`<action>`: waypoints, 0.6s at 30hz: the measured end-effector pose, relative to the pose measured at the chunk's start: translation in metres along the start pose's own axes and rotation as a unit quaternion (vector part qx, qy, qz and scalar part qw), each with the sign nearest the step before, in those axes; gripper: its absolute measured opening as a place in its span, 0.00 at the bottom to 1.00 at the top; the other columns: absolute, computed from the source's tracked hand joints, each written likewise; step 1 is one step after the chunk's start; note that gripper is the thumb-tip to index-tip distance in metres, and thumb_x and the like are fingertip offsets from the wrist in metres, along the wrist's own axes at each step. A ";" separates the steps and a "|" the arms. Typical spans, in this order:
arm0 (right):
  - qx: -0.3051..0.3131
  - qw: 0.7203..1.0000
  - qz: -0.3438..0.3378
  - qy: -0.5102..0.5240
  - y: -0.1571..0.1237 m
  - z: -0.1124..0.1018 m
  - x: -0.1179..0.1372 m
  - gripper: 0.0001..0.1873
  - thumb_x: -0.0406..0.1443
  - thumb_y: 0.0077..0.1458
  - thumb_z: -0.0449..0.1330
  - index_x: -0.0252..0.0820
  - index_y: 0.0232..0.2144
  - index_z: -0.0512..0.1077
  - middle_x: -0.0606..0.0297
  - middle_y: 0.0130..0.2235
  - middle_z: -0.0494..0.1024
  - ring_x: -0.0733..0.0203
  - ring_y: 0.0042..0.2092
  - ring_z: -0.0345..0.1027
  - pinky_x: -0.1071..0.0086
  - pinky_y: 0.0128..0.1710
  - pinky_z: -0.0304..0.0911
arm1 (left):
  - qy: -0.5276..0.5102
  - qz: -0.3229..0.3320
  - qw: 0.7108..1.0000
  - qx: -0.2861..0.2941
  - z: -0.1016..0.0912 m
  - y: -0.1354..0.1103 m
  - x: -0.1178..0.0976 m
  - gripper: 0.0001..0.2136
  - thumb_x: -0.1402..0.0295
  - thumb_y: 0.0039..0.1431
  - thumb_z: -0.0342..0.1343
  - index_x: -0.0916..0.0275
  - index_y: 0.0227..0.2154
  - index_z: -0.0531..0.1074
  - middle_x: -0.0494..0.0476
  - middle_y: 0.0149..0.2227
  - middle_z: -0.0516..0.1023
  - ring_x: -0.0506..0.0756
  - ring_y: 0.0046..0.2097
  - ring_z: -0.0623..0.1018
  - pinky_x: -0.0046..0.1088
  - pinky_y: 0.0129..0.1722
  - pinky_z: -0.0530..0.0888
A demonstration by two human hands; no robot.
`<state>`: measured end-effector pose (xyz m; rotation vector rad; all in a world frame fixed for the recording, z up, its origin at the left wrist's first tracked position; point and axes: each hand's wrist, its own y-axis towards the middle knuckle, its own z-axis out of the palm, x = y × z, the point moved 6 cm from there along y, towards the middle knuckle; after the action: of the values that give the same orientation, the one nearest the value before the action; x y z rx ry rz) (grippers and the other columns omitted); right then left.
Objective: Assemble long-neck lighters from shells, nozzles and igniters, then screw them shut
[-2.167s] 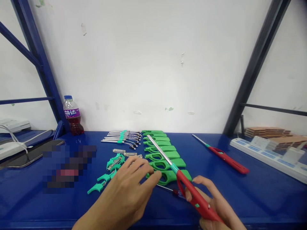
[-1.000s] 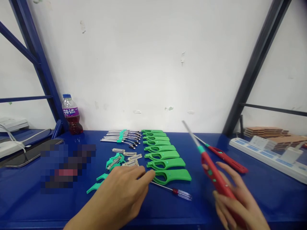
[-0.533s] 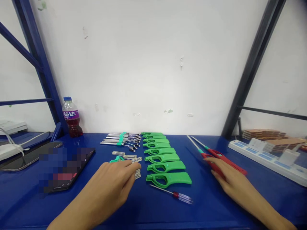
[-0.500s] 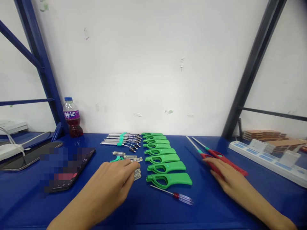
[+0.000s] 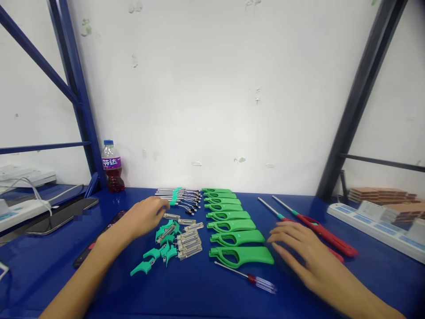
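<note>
My left hand point(image 5: 144, 217) reaches over the teal pieces' far side, its fingers curled onto the nearest metal lighter tube, whose left part is hidden by the hand. A row of these metal tubes point(image 5: 168, 193) with teal parts and thin wires lies behind. Below the hand are teal triggers point(image 5: 144, 267) and clear plastic fuel tanks point(image 5: 190, 243). Several green lighter shells point(image 5: 247, 255) form a column in the middle. My right hand point(image 5: 299, 248) hovers or rests, fingers spread, between the nearest shells and two red lighters point(image 5: 332, 235), partly covering one. It holds nothing.
A screwdriver point(image 5: 255, 280) lies in front of the green shells. Phones point(image 5: 63, 215) lie at left, one partly behind my left arm. A drink bottle point(image 5: 113, 170) stands by the wall. At right are a white power strip point(image 5: 372, 228) and stacked brown pieces point(image 5: 381, 195).
My left hand has moved up and left from the clear tanks to the metal tubes, uncovering the teal triggers. My right hand has come off the red lighter, moved left and spread its fingers.
</note>
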<state>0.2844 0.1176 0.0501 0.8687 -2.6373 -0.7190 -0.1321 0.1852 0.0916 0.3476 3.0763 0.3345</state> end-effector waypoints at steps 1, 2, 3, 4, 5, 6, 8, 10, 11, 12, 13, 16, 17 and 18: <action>0.018 1.000 0.000 0.013 0.001 0.001 0.010 0.15 0.44 0.74 0.56 0.52 0.54 0.81 0.58 0.55 0.83 0.45 0.62 0.74 0.46 0.65 0.68 | -0.004 0.010 1.000 0.004 0.000 0.003 -0.003 0.11 0.69 0.72 0.55 0.62 0.48 0.81 0.63 0.49 0.85 0.63 0.52 0.83 0.46 0.53 0.79; 0.032 0.999 -0.002 0.025 0.001 0.001 0.017 0.15 0.43 0.75 0.56 0.53 0.54 0.81 0.59 0.55 0.83 0.46 0.61 0.75 0.47 0.64 0.69 | -0.010 0.022 1.000 0.006 -0.001 0.005 -0.008 0.11 0.69 0.73 0.55 0.62 0.48 0.81 0.63 0.49 0.85 0.63 0.52 0.83 0.47 0.53 0.79; 0.048 0.998 -0.003 0.035 0.002 0.003 0.023 0.14 0.43 0.75 0.57 0.54 0.54 0.80 0.60 0.55 0.83 0.46 0.60 0.75 0.48 0.63 0.69 | -0.016 0.036 0.999 0.003 -0.002 0.005 -0.016 0.12 0.69 0.73 0.53 0.61 0.48 0.82 0.64 0.50 0.85 0.64 0.53 0.83 0.47 0.53 0.78; 0.059 0.997 -0.001 0.045 0.003 0.004 0.026 0.14 0.44 0.74 0.58 0.54 0.55 0.80 0.60 0.55 0.83 0.47 0.59 0.76 0.49 0.62 0.70 | -0.024 0.050 0.998 -0.001 -0.003 0.003 -0.026 0.15 0.71 0.73 0.50 0.60 0.48 0.83 0.65 0.50 0.85 0.65 0.54 0.82 0.46 0.53 0.78; 0.067 0.996 0.000 0.052 0.004 0.005 0.027 0.14 0.44 0.73 0.59 0.55 0.55 0.80 0.60 0.55 0.83 0.47 0.58 0.76 0.50 0.62 0.70 | -0.034 0.069 0.997 -0.006 -0.004 0.000 -0.038 0.16 0.71 0.72 0.48 0.59 0.48 0.83 0.64 0.51 0.85 0.65 0.54 0.82 0.45 0.53 0.78; 0.072 0.996 0.002 0.056 0.005 0.007 0.026 0.14 0.45 0.72 0.61 0.54 0.56 0.80 0.59 0.55 0.83 0.46 0.58 0.76 0.50 0.61 0.71 | -0.046 0.087 0.995 -0.009 -0.005 -0.005 -0.050 0.17 0.70 0.73 0.47 0.57 0.48 0.83 0.63 0.51 0.85 0.64 0.54 0.82 0.43 0.53 0.78; 0.078 0.995 0.007 0.057 0.007 0.011 0.023 0.16 0.47 0.71 0.63 0.54 0.56 0.80 0.59 0.55 0.83 0.45 0.57 0.76 0.50 0.59 0.71 | -0.068 0.116 0.991 -0.010 -0.006 -0.015 -0.074 0.17 0.69 0.73 0.47 0.56 0.48 0.83 0.61 0.50 0.85 0.62 0.52 0.83 0.39 0.51 0.79; 0.091 0.995 0.008 0.050 0.010 0.016 0.019 0.16 0.47 0.70 0.64 0.54 0.56 0.80 0.59 0.54 0.83 0.45 0.56 0.76 0.49 0.58 0.71 | -0.083 0.137 0.987 -0.012 -0.007 -0.024 -0.093 0.17 0.70 0.73 0.46 0.55 0.49 0.83 0.59 0.49 0.85 0.61 0.53 0.82 0.38 0.51 0.79; 0.096 0.994 0.008 0.048 0.011 0.018 0.018 0.16 0.47 0.70 0.64 0.54 0.56 0.80 0.59 0.53 0.83 0.45 0.55 0.76 0.49 0.58 0.71 | -0.087 0.144 0.986 -0.013 -0.008 -0.028 -0.100 0.17 0.70 0.74 0.46 0.55 0.49 0.82 0.59 0.49 0.84 0.61 0.53 0.82 0.37 0.51 0.79; 0.101 0.994 0.007 0.047 0.012 0.020 0.018 0.16 0.47 0.70 0.64 0.54 0.56 0.80 0.59 0.53 0.83 0.45 0.55 0.76 0.49 0.57 0.71 | -0.090 0.151 0.984 -0.014 -0.009 -0.030 -0.105 0.17 0.70 0.74 0.46 0.55 0.49 0.82 0.58 0.49 0.84 0.60 0.53 0.82 0.37 0.51 0.79; 0.104 0.993 0.006 0.047 0.013 0.022 0.018 0.16 0.47 0.70 0.65 0.54 0.56 0.80 0.60 0.53 0.83 0.45 0.54 0.76 0.50 0.57 0.71 | -0.091 0.155 0.984 -0.015 -0.011 -0.031 -0.107 0.17 0.70 0.75 0.46 0.55 0.49 0.82 0.58 0.49 0.84 0.60 0.53 0.82 0.37 0.51 0.79; 0.105 0.993 0.011 0.058 0.016 0.023 0.018 0.16 0.47 0.70 0.65 0.52 0.55 0.81 0.60 0.53 0.83 0.46 0.54 0.77 0.52 0.57 0.71 | -0.082 0.156 0.984 -0.019 -0.017 -0.026 -0.103 0.17 0.70 0.75 0.46 0.56 0.48 0.82 0.58 0.49 0.85 0.60 0.52 0.82 0.39 0.52 0.79; 0.104 0.992 0.015 0.064 0.016 0.023 0.017 0.16 0.48 0.70 0.64 0.51 0.55 0.80 0.59 0.53 0.83 0.46 0.55 0.77 0.52 0.58 0.71 | -0.075 0.151 0.985 -0.020 -0.019 -0.022 -0.097 0.17 0.70 0.75 0.46 0.56 0.48 0.82 0.58 0.49 0.85 0.61 0.52 0.82 0.40 0.52 0.78; 0.099 0.992 0.022 0.070 0.014 0.021 0.015 0.16 0.48 0.71 0.63 0.52 0.55 0.80 0.59 0.54 0.83 0.46 0.56 0.77 0.52 0.59 0.71 | -0.067 0.143 0.987 -0.020 -0.020 -0.017 -0.089 0.17 0.70 0.75 0.47 0.57 0.49 0.82 0.59 0.50 0.85 0.61 0.53 0.82 0.41 0.53 0.78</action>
<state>0.2574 0.1263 0.0414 0.8741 -2.6226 -0.3756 -0.0497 0.1446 0.1081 0.7803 2.8823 0.3624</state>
